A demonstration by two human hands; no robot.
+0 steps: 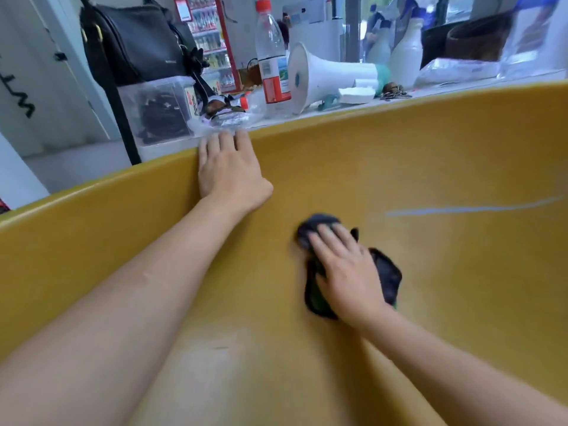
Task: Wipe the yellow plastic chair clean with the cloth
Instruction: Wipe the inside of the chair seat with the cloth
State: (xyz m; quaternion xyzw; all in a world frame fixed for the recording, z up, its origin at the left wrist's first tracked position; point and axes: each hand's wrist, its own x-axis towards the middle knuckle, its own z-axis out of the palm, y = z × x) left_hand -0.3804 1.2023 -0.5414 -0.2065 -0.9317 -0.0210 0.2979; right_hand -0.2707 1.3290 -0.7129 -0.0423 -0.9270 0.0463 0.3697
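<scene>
The yellow plastic chair [430, 167] fills most of the view, its curved inner surface facing me. My left hand [229, 170] grips the chair's top rim, fingers curled over the edge. My right hand [344, 269] presses a dark cloth [387, 275] flat against the yellow surface, fingers straight on top of it. The cloth shows black with a bit of green and sticks out around the hand. A pale streak [473, 208] runs across the chair to the right of the cloth.
Behind the rim, a white ledge [92, 149] carries a black bag [132, 41], a clear box [159, 112], a plastic bottle with a red label [272, 56], a white megaphone [325, 75] and white spray bottles [405, 56].
</scene>
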